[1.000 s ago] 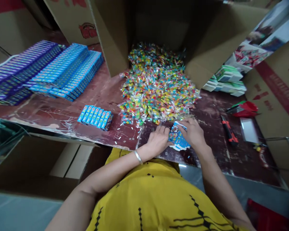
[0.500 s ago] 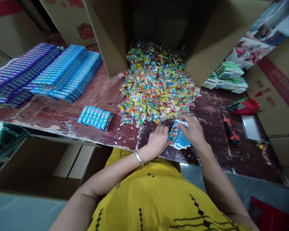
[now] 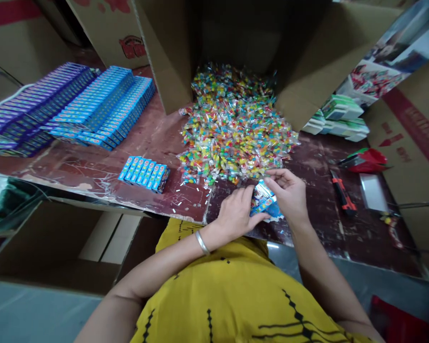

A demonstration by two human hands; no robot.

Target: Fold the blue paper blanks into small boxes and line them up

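Note:
A small blue carton [image 3: 263, 204] with a white inner face is between my two hands, low over the table's front edge. My left hand [image 3: 236, 212] is closed on its left side, the thumb along the near edge. At the upper right, my right hand [image 3: 289, 193] pinches it between thumb and fingers. Parts of the carton are hidden by my fingers. Just beyond my hands lies a heap of clear packets of colourful candies [image 3: 236, 133]. A short row of blue cartons [image 3: 143, 172] stands to the left of my left hand.
Stacked blue cartons [image 3: 102, 107] and purple cartons [image 3: 39, 107] fill the table's far left. An open cardboard box [image 3: 168, 57] surrounds the heap's back. A red-and-black cutter [image 3: 343, 192], a red packet [image 3: 368, 160] and green-and-white packs [image 3: 343, 116] lie right. Another box [image 3: 57, 247] sits below left.
Between my hands, the fanned stack of flat blue cartons now shows one carton raised and opening up. My right hand has shifted slightly, and its fingers now pinch the carton's top.

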